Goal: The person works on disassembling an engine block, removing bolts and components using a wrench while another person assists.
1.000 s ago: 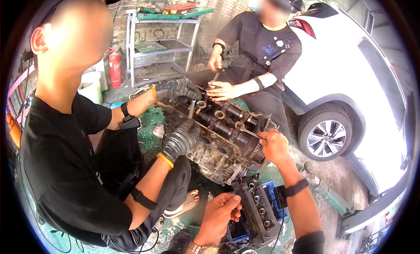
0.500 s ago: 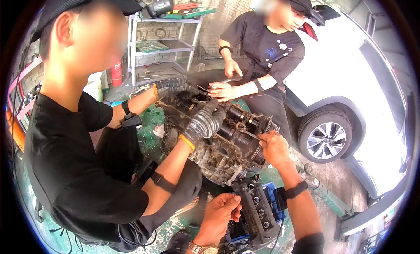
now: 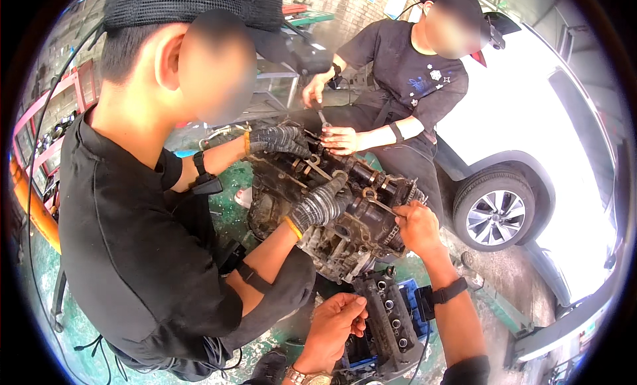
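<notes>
My right hand point(image 3: 418, 229) is closed around a combination wrench point(image 3: 383, 204), whose ring end lies on top of the dirty engine point(image 3: 318, 242), near the timing chain point(image 3: 393, 235). Below the engine, my left hand point(image 3: 335, 328) is curled, thumb against forefinger, with nothing showing in it. Beside that hand lies a dark valve cover point(image 3: 391, 318) with a row of round holes. At the left, a co-worker's grey-gloved hand point(image 3: 318, 206) is at another wrench point(image 3: 323, 167) on the engine; their other glove point(image 3: 279, 141) rests at its far side.
Across the engine, another co-worker's hand point(image 3: 342, 141) steadies a tool point(image 3: 323, 116) with a dark handle. A blue crate point(image 3: 415, 305) sits under the valve cover. To the right stands a white car point(image 3: 531, 119), its wheel point(image 3: 494, 209) near the engine. Green jack legs point(image 3: 501, 305) extend nearby.
The left co-worker has leaned in toward the engine, both gloves now over it and a wrench in sight. The far co-worker's tool has swung upright. My hands have hardly moved.
</notes>
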{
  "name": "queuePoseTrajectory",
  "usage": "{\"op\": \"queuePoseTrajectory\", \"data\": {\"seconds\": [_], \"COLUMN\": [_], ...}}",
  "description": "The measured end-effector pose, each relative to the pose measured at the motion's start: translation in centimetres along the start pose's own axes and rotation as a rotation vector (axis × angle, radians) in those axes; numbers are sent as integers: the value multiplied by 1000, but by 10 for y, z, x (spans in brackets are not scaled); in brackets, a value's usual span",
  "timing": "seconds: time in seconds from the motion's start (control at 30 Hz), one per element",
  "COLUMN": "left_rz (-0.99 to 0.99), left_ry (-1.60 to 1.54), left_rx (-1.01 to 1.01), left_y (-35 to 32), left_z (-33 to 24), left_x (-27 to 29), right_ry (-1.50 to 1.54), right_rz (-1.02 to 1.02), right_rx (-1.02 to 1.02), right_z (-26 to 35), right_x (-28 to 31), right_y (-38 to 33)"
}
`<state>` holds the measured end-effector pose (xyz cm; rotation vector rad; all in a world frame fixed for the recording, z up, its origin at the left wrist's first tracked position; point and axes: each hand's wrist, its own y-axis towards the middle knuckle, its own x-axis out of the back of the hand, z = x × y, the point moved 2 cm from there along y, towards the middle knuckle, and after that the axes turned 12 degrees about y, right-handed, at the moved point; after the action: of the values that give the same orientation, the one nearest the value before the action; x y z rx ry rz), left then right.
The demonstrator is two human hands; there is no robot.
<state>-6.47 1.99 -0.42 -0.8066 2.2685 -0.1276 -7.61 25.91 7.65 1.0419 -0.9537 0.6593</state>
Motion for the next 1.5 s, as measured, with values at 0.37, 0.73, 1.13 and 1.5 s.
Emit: {"op": "queuePoseTrajectory", "data": {"seconds": [0.37,0.73,1.13,1.5], "left_rz": [-8,4,-1,-4], "left_ry": [14,3,6,15], "left_rx": [-7,8,-5,1], "left_y": [-1,0,0,-1], "left_z": [-2,1,4,4], "left_x": [2,1,-2,-1], "right_ry": [32,24,65,50], "right_rz": [-86,-65,65,22], "right_rx": [40,89,58,76], "right_z": [14,-2,-22,-17], "right_x": [-6,5,5,7], "right_y": [-11,3,25,24]}}
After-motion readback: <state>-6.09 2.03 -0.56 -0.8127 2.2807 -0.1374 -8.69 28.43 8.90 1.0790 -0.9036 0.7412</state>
